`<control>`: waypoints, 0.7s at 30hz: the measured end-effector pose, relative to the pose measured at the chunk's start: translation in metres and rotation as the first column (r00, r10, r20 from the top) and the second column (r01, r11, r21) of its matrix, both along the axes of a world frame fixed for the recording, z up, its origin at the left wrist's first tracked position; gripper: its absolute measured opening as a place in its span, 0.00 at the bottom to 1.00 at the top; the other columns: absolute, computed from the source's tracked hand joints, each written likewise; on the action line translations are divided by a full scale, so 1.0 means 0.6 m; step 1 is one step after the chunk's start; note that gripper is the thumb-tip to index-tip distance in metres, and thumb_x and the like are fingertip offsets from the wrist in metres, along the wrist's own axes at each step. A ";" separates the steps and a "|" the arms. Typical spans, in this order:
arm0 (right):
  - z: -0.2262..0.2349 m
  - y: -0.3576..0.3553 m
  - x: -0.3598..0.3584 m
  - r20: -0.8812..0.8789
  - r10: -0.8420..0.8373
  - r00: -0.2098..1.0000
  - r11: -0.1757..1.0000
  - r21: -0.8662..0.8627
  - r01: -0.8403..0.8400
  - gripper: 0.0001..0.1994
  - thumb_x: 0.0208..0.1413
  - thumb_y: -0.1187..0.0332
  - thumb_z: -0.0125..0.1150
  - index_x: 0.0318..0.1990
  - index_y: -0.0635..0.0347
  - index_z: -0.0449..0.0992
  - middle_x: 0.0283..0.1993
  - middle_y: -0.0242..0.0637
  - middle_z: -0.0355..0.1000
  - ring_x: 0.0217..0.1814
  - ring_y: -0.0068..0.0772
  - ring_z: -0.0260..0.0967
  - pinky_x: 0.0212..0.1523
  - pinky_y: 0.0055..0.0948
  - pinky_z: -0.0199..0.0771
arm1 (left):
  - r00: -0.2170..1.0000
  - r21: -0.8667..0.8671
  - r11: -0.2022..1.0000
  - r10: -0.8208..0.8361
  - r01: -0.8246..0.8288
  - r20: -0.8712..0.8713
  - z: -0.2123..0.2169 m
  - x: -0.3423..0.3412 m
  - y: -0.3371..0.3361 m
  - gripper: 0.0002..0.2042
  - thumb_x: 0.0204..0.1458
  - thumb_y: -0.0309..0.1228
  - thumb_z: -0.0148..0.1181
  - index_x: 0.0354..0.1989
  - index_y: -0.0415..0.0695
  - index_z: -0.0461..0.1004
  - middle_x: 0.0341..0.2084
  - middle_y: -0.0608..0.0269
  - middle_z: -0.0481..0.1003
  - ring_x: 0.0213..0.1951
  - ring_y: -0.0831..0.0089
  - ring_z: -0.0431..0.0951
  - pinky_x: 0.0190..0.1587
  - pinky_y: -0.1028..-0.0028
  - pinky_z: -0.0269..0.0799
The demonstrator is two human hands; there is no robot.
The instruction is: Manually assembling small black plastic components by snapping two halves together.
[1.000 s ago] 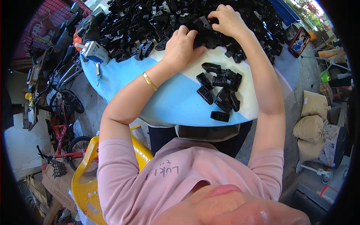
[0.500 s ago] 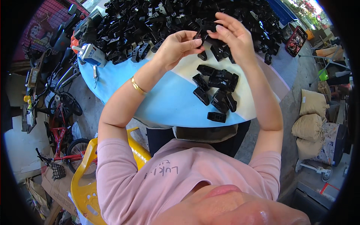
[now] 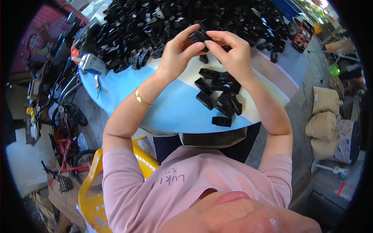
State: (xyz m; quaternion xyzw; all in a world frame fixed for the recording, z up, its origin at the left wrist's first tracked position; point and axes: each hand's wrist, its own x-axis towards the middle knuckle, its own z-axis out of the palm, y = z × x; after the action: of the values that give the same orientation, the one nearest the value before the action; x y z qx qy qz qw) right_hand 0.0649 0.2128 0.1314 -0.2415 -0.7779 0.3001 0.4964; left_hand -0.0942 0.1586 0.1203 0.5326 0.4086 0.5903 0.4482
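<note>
My left hand [image 3: 178, 54] and my right hand [image 3: 232, 52] meet above the table, and together they pinch one small black plastic part [image 3: 199, 36] between the fingertips. A gold bangle [image 3: 140, 98] circles my left wrist. Below the hands lies a small group of black parts [image 3: 218, 94] on the blue and white tabletop [image 3: 171, 108]. A big heap of the same black parts [image 3: 171, 21] covers the far half of the table.
A grey metal tool [image 3: 91, 63] lies at the table's left edge. A yellow plastic chair [image 3: 90, 190] stands under me. Bicycles [image 3: 64, 116] crowd the floor on the left, tan sacks [image 3: 324, 116] sit on the right, and a dark crate [image 3: 302, 35] stands far right.
Both hands have lifted off the heap and come together nearer to me, holding one black part between them.
</note>
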 end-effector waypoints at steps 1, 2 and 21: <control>0.002 -0.002 -0.001 -0.005 0.008 1.000 0.999 0.044 -0.008 0.11 0.47 0.75 0.63 0.40 0.64 0.76 0.35 0.35 0.75 0.35 0.22 0.72 0.36 0.19 0.72 | 1.000 0.016 1.000 -0.011 0.012 -0.015 -0.001 -0.003 -0.002 0.23 0.55 0.22 0.49 0.60 0.38 0.56 0.43 0.57 0.71 0.45 0.71 0.73 0.51 0.69 0.72; 0.002 0.000 -0.002 0.025 0.005 1.000 0.996 0.091 -0.007 0.11 0.46 0.75 0.63 0.40 0.64 0.76 0.34 0.36 0.74 0.34 0.22 0.72 0.36 0.19 0.72 | 0.999 0.000 1.000 -0.018 0.018 0.042 0.001 -0.003 -0.001 0.24 0.54 0.22 0.52 0.60 0.38 0.56 0.39 0.60 0.71 0.41 0.74 0.73 0.48 0.71 0.73; 0.037 0.183 0.139 -0.205 -0.363 0.909 0.929 -0.161 0.334 0.13 0.43 0.65 0.65 0.38 0.55 0.77 0.31 0.43 0.75 0.30 0.42 0.73 0.33 0.35 0.73 | 0.598 -0.184 0.919 -0.370 0.349 -0.711 0.041 -0.025 -0.027 0.17 0.51 0.28 0.57 0.49 0.39 0.68 0.31 0.57 0.75 0.34 0.67 0.74 0.38 0.72 0.70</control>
State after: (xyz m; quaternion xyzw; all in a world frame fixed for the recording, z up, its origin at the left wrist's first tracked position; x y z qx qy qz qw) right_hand 0.1485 0.3228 0.1538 -0.3701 -0.6393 0.2798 0.6132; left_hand -0.1093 0.1426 0.1452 0.7889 0.4452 0.2189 0.3627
